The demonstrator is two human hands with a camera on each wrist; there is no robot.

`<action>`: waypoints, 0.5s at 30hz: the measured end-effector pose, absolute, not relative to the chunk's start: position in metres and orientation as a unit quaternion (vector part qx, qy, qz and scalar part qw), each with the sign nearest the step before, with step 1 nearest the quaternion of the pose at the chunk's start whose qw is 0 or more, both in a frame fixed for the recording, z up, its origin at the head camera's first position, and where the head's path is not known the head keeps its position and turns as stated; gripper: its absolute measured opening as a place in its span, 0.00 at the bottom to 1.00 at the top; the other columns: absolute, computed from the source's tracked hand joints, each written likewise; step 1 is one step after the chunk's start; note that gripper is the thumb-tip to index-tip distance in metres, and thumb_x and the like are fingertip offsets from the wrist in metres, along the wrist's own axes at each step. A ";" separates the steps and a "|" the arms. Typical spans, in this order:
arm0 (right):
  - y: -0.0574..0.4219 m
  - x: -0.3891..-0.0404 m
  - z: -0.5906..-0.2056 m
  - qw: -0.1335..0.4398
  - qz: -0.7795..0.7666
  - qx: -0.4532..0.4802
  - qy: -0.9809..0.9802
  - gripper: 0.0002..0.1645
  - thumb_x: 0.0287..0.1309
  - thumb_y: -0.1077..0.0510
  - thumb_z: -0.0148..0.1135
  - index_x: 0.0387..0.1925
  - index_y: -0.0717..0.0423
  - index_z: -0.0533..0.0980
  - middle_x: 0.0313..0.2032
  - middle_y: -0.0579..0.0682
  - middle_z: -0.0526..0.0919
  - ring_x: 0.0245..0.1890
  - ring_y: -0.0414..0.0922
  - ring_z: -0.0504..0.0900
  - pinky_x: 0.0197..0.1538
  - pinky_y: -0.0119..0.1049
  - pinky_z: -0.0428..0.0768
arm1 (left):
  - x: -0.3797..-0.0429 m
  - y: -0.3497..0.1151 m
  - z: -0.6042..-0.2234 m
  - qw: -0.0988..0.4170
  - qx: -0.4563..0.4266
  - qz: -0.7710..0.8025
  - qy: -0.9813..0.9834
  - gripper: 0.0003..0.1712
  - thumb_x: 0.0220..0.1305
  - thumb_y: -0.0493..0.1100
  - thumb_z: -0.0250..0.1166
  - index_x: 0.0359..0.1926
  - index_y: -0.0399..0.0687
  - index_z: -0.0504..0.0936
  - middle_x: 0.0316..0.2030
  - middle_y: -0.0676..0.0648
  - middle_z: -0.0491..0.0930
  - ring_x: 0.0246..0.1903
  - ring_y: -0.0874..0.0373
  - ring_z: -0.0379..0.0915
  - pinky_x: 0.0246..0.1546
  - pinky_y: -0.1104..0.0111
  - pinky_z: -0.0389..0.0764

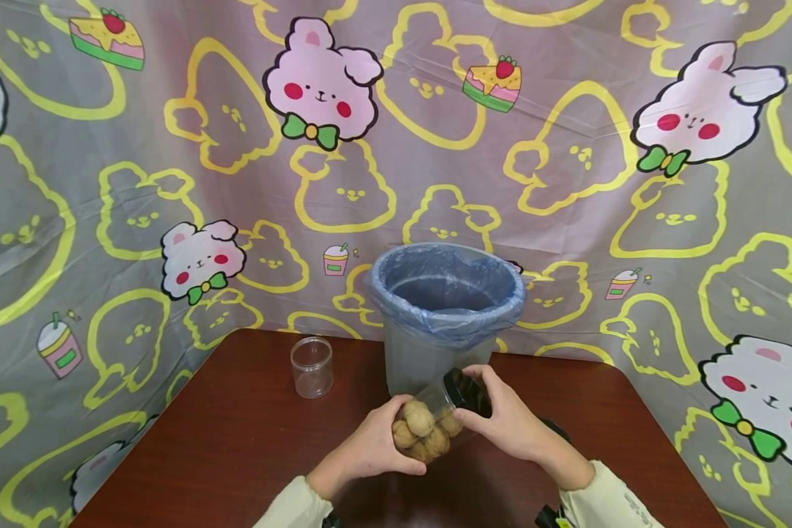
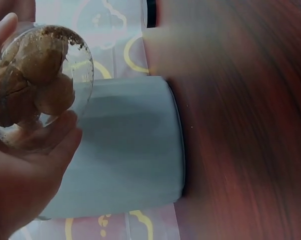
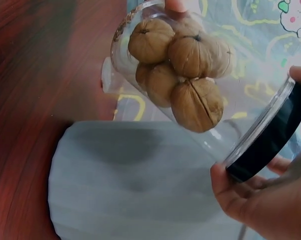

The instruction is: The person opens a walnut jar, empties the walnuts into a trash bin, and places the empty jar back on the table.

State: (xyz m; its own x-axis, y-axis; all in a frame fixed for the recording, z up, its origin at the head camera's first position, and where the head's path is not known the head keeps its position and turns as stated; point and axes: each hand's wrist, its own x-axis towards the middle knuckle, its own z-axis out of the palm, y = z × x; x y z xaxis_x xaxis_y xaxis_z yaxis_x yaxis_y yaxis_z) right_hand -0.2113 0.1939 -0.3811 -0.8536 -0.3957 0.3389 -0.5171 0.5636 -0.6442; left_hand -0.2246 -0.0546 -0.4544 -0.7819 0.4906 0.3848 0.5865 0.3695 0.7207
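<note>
A clear jar (image 1: 439, 396) with a black lid (image 1: 466, 393) is held tilted above the table, its lidded end up and to the right. Several walnuts (image 3: 197, 105) lie gathered toward the jar's base, with brown crumbs along the bottom edge. My left hand (image 1: 378, 442) grips the jar round its base end; in the left wrist view the fingers curve about the round bottom. My right hand (image 1: 511, 418) grips the black lid, thumb on the near side and fingers over the far side. The lid sits on the jar's mouth.
Just behind the hands stands a grey bin (image 1: 412, 359) lined with a blue plastic bag (image 1: 445, 323). A small clear container (image 1: 312, 368) stands on the dark red table (image 1: 237, 440) to the left. A patterned curtain (image 1: 237, 191) hangs round the table.
</note>
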 end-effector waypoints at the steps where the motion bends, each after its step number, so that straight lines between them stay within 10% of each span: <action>1: 0.195 -0.212 -0.381 0.076 0.389 0.267 -0.878 0.34 0.57 0.46 0.64 0.58 0.56 0.63 0.50 0.51 0.73 0.49 0.48 0.73 0.50 0.49 0.72 | -0.225 -0.055 -0.454 0.047 -0.329 -0.460 -0.823 0.50 0.30 0.51 0.82 0.57 0.47 0.67 0.42 0.55 0.76 0.40 0.64 0.73 0.43 0.69 0.75; 15: 0.201 -0.214 -0.385 0.077 0.438 0.330 -0.833 0.36 0.55 0.55 0.66 0.61 0.55 0.60 0.50 0.53 0.71 0.47 0.51 0.74 0.46 0.40 0.75 | -0.225 -0.060 -0.454 0.026 -0.330 -0.462 -0.823 0.51 0.30 0.50 0.82 0.58 0.47 0.66 0.42 0.55 0.76 0.40 0.64 0.73 0.44 0.68 0.74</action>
State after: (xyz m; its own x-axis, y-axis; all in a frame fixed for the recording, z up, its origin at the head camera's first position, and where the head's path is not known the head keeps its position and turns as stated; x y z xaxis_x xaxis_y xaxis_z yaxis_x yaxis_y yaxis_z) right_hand -0.2143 0.2010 -0.3846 -0.7705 -0.4819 0.4173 -0.6167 0.3980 -0.6792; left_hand -0.2254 -0.0604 -0.4538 -0.7814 0.5186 0.3471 0.5667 0.3568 0.7427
